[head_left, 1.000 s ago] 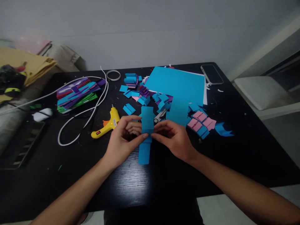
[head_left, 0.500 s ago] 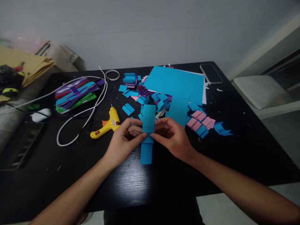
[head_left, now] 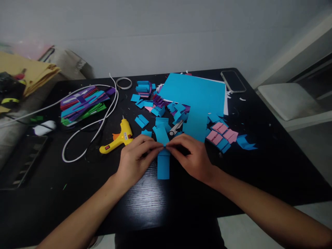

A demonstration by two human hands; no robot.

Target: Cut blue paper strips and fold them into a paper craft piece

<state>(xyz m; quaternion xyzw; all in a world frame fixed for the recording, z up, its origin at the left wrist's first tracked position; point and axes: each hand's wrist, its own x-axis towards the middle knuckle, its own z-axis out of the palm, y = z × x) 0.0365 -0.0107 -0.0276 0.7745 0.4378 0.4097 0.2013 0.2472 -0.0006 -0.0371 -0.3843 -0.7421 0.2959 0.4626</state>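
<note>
A narrow blue paper strip (head_left: 163,167) with creases across it is held upright over the near middle of the table. My left hand (head_left: 137,155) pinches its left edge between thumb and fingers. From the other side my right hand (head_left: 192,154) pinches the same strip, the fingertips of both hands almost meeting at a fold. Just beyond the hands lie small folded blue paper pieces (head_left: 141,121) and a pair of scissors (head_left: 176,128), partly covered by paper. Left of my left hand rests a yellow hot glue gun (head_left: 119,137).
A large blue sheet (head_left: 197,90) lies at the back, a phone (head_left: 233,81) to its right. Pink and blue folded pieces (head_left: 220,135) sit right of my hand. A white cable (head_left: 68,160) loops round a stack of coloured strips (head_left: 84,103). A tape roll (head_left: 123,83) lies behind.
Both hands have drawn their fingertips together at the strip's fold. The strip's upper part has tipped back, away from me, showing more of the scissors behind.
</note>
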